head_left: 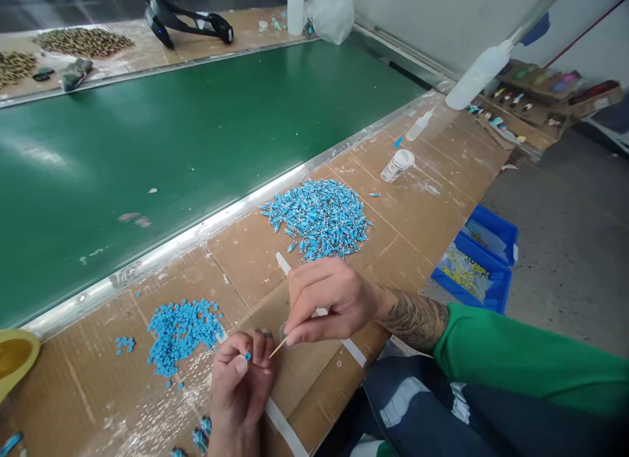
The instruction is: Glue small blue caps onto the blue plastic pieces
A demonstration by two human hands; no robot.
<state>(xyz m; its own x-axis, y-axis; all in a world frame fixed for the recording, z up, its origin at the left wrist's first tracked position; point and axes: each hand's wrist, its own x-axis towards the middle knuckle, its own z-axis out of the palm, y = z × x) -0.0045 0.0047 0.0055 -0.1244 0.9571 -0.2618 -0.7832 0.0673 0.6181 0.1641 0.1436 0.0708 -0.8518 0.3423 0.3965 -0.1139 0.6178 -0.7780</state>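
Note:
Between the thumb and fingers of my left hand point(242, 385) is a small blue ring point(247, 357). My right hand point(327, 299) pinches a thin wooden toothpick point(278, 347), its tip pointing down and left, a little to the right of the ring and apart from it. Left of my left hand spreads a pile of loose blue rings point(184, 332). Beyond my right hand lies a larger heap of small blue pieces with pale and dark ends point(319, 218). A few blue-and-dark pieces point(200, 437) rest beside my left wrist.
A green conveyor belt point(196, 129) with a metal edge runs behind the cardboard-covered table point(417, 201). A white tub point(397, 165), a small squeeze bottle point(419, 126) and a large white bottle point(479, 75) stand or lie toward the right. Blue bins point(501, 293) sit below the table's edge.

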